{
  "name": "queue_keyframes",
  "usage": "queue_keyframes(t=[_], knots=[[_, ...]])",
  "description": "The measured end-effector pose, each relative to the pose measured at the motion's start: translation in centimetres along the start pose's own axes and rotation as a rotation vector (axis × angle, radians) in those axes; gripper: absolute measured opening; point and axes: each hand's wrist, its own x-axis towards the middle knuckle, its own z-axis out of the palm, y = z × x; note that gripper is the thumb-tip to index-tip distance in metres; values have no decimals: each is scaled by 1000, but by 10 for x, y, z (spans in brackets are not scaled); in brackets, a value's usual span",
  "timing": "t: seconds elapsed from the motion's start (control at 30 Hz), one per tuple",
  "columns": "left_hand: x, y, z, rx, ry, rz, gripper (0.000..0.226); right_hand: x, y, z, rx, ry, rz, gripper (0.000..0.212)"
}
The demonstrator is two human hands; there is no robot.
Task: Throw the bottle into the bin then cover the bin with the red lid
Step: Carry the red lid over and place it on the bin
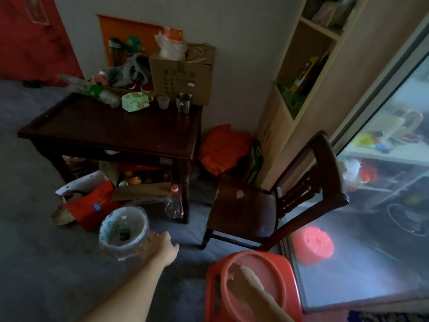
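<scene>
The bin point(105, 238), a round pail lined with a clear plastic bag, stands on the floor in front of the table. Inside it a dark bottle point(125, 231) stands upright. My left hand point(163, 244) reaches out beside the bin's right rim, fingers spread, holding nothing. The red lid point(275, 270), round and translucent with a raised ring, lies on a red plastic stool point(212, 289) at the lower right. My right hand point(243, 276) is on the lid with its fingers curled at the far rim, gripping it.
A clear bottle with a red cap point(174, 203) stands by the leg of the dark wooden table point(111, 126). A red bag point(92, 208) sits left of the bin. A wooden chair point(246, 205) stands to the right, with a glass door point(371, 205) behind it.
</scene>
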Motion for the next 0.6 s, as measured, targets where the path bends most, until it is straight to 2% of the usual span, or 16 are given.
queue_keyframes(t=[0.27, 0.47, 0.6], knots=[[-31, 88, 65, -90, 39, -65, 43, -14, 132, -16, 101, -53, 176, 39], [-36, 110, 97, -129, 2, -123, 37, -14, 190, 2, 84, -127, 262, 39], [-20, 106, 115, -167, -20, -167, 42, 2, 208, 20, 86, -159, 302, 37]])
